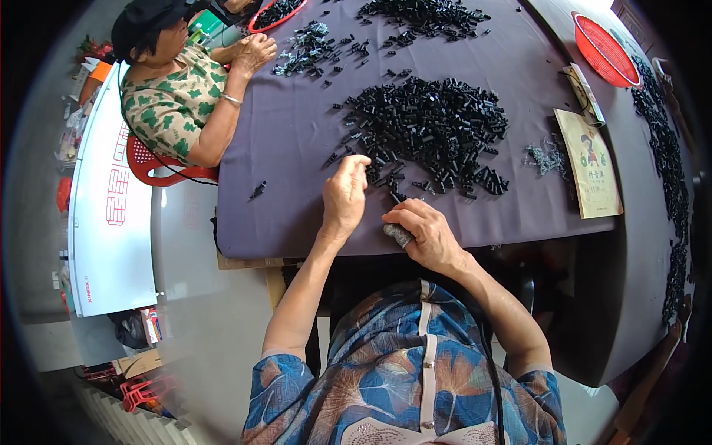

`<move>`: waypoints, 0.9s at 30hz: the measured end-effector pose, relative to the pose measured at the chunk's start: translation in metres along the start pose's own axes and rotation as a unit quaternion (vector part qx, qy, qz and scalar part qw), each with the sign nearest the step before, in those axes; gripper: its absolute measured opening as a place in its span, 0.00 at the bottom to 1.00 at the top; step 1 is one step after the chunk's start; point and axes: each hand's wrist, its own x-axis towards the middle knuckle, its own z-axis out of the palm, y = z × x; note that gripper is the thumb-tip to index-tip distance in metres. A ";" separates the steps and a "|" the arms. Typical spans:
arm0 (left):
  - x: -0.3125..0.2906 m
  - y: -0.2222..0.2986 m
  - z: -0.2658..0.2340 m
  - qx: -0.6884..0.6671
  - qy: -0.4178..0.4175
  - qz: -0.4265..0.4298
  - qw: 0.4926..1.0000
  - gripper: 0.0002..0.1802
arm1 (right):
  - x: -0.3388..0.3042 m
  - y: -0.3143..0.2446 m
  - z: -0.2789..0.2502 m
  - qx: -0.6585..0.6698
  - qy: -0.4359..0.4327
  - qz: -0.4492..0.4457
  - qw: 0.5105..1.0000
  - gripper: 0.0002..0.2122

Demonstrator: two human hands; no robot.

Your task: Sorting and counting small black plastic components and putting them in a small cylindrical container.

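Note:
A large heap of small black plastic pieces (430, 122) lies on the purple-grey tablecloth, with loose pieces along its near edge. My left hand (346, 194) is at the heap's near left side, thumb and fingers closed together. Whether a piece sits in that pinch is hidden. Just right of it, near the table's front edge, my right hand (429, 236) is closed around a small tool with a grey wrapped handle (398, 235). A short dark end shows past the fingers, pointing at the loose pieces; the tool's exact kind is unclear.
Across the left corner, a person (174, 89) works by a pile of greyish scraps (305, 48). Another black heap (426, 16) lies farther back. To my right are grey trimmings (547, 157), a tan booklet (588, 165) and a red basket (604, 50).

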 end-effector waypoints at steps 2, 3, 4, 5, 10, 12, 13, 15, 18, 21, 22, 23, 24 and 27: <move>0.001 -0.006 -0.006 -0.040 0.028 0.009 0.999 0.11 | 0.002 -0.001 -0.002 -0.005 -0.003 -0.003 1.000 0.19; 0.002 -0.010 -0.010 -0.023 0.036 0.007 0.999 0.11 | 0.001 0.000 -0.002 -0.012 -0.005 -0.007 1.000 0.18; 0.003 -0.015 -0.013 -0.006 0.043 0.005 0.999 0.11 | 0.001 0.001 -0.003 -0.010 -0.005 -0.004 1.000 0.18; 0.003 -0.014 -0.018 0.001 0.042 -0.007 0.999 0.11 | 0.000 0.001 -0.003 -0.008 -0.007 -0.005 1.000 0.18; 0.010 0.000 -0.017 0.041 0.023 0.038 0.998 0.06 | 0.001 0.003 -0.003 -0.002 -0.015 -0.002 1.000 0.19; 0.014 -0.002 -0.012 0.028 0.010 0.028 0.999 0.05 | 0.002 0.002 -0.002 -0.002 -0.009 -0.009 1.000 0.20; 0.016 -0.002 -0.010 0.035 0.001 0.026 0.999 0.05 | 0.002 0.002 -0.001 -0.001 -0.010 -0.010 1.000 0.20; 0.019 0.004 -0.006 0.045 -0.011 0.012 0.999 0.04 | -0.001 0.004 0.000 0.006 -0.007 -0.012 1.000 0.19; 0.019 0.012 -0.005 0.043 -0.020 0.004 0.999 0.04 | 0.000 0.007 -0.001 0.019 -0.007 -0.023 1.000 0.19; 0.008 0.014 -0.008 0.052 -0.010 0.050 0.997 0.03 | -0.001 0.004 -0.003 0.022 -0.034 -0.026 0.999 0.19; 0.005 0.013 -0.008 0.051 -0.014 0.049 0.997 0.03 | 0.000 0.005 -0.004 0.022 -0.033 -0.022 0.999 0.19; 0.001 0.012 -0.010 0.045 -0.020 0.040 0.998 0.02 | 0.000 0.004 -0.004 0.007 -0.047 -0.025 0.999 0.20; -0.002 0.013 -0.010 0.040 -0.026 0.031 0.998 0.02 | -0.001 0.004 -0.004 -0.009 -0.061 -0.027 0.998 0.20; -0.011 0.018 -0.008 0.061 -0.057 0.026 0.996 0.03 | 0.000 0.004 -0.003 -0.021 -0.062 -0.026 0.998 0.20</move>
